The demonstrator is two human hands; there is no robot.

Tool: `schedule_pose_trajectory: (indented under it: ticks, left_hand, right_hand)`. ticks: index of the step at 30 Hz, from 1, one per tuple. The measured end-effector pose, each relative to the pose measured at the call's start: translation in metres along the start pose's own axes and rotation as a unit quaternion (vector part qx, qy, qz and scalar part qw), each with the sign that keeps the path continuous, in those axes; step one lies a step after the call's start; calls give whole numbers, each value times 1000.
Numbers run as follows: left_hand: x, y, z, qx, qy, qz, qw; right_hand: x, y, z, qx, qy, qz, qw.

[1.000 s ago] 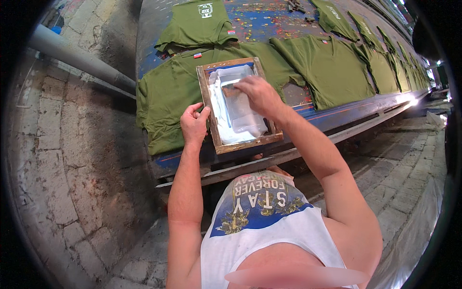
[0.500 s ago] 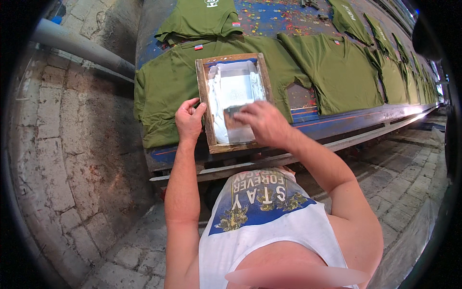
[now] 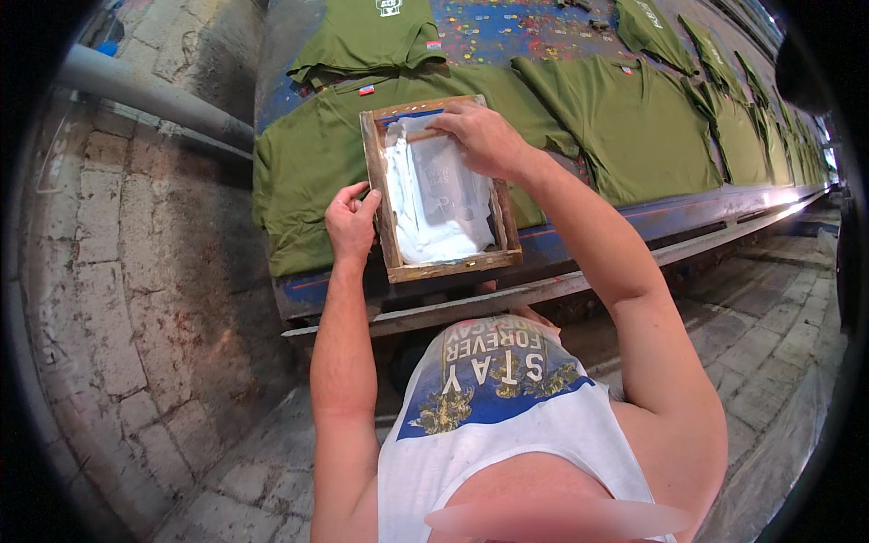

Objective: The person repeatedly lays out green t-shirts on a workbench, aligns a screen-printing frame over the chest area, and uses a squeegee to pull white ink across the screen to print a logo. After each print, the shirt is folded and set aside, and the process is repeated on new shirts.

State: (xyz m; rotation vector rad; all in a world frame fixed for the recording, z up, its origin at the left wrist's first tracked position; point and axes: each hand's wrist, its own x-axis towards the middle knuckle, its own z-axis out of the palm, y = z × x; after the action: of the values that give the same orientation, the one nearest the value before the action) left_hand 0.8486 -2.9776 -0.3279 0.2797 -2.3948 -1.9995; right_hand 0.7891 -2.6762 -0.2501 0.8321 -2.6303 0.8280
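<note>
A wooden-framed printing screen is shown lying flat on an olive-green T-shirt, which is spread on a long blue printing table speckled with paint. The screen's mesh is coated with white ink, with a paler rectangular patch at its middle. The left hand is pressed against the frame's left rail, the fingers curled and the thumb resting on the wood, so that the frame is steadied rather than enclosed. The right hand is closed over a squeegee at the far end of the screen, near the top rail; only a short stretch of the tool's edge is visible beside the fingers, the rest being hidden under the hand. A second green T-shirt is laid just to the right of the screen, and a folded one lies beyond it, at the table's far side. Further shirts are ranged in a row toward the right rim of the view. A grey pipe is seen to the left of the table, above a paved brick floor. The person's white printed vest fills the lower part of the view.
</note>
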Motion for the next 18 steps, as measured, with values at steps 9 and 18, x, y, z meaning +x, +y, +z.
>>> schedule_pose_trajectory:
  ticks: [9, 18]
  left_hand:
    - [1, -10, 0, -5, 10, -1, 1000]
    - [-2, -13, -2, 3, 36, -3, 999]
  right_hand:
    - [-108, -75, -2, 17, -66, -69, 995]
    - [-56, -25, -24, 194, -151, -64, 967]
